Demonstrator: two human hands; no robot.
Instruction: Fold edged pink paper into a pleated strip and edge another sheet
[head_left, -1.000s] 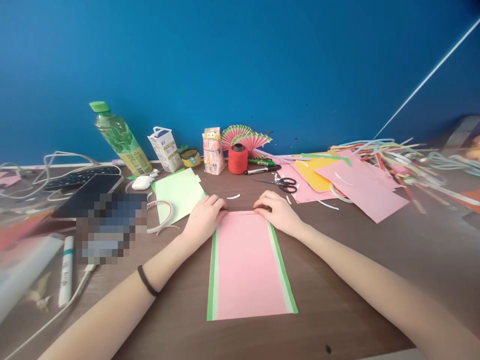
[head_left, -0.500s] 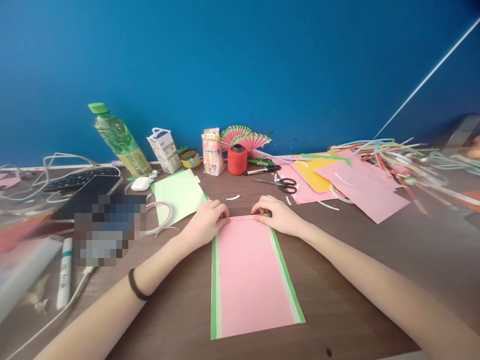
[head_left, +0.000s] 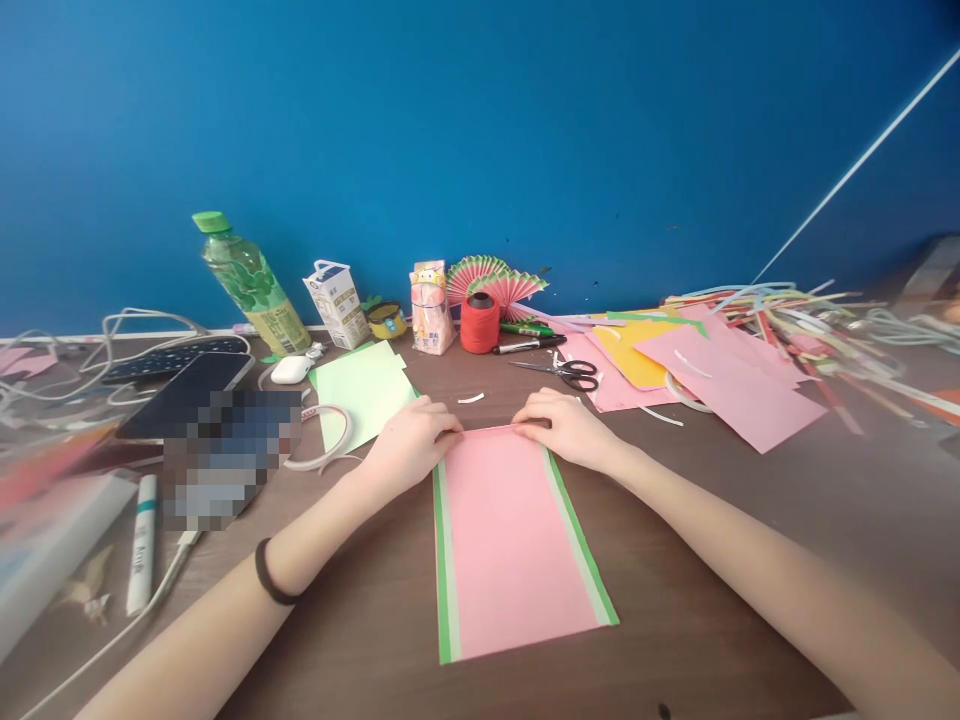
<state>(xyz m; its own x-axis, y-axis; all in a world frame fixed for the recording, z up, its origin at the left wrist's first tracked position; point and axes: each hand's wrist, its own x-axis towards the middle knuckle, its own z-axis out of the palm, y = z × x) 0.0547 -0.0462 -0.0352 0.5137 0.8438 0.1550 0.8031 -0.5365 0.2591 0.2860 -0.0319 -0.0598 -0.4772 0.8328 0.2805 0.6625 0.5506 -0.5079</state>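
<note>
A pink sheet of paper [head_left: 521, 540] with green and pale green strips down both long sides lies on the brown table in front of me. My left hand [head_left: 415, 436] pinches its far left corner between thumb and fingers. At the far right corner, my right hand [head_left: 564, 428] grips the same edge in a pinch. The far edge between the hands looks narrowly folded or raised. Just beyond it lie a white paper scrap [head_left: 471, 399] and black-handled scissors [head_left: 576, 374].
Pale green paper [head_left: 360, 390] lies left of my left hand. A drink bottle [head_left: 251, 285], a carton [head_left: 337, 305], a red thread spool [head_left: 480, 325] and pleated paper fans [head_left: 517, 287] stand along the blue wall. Pink sheets [head_left: 739, 385] and a phone [head_left: 184, 395] flank the work area.
The near end of the pink sheet has shifted slightly right and away from me. At the far edge, the flat fold strip seen before now shows only as a thin line. Both hands keep their pinch.
</note>
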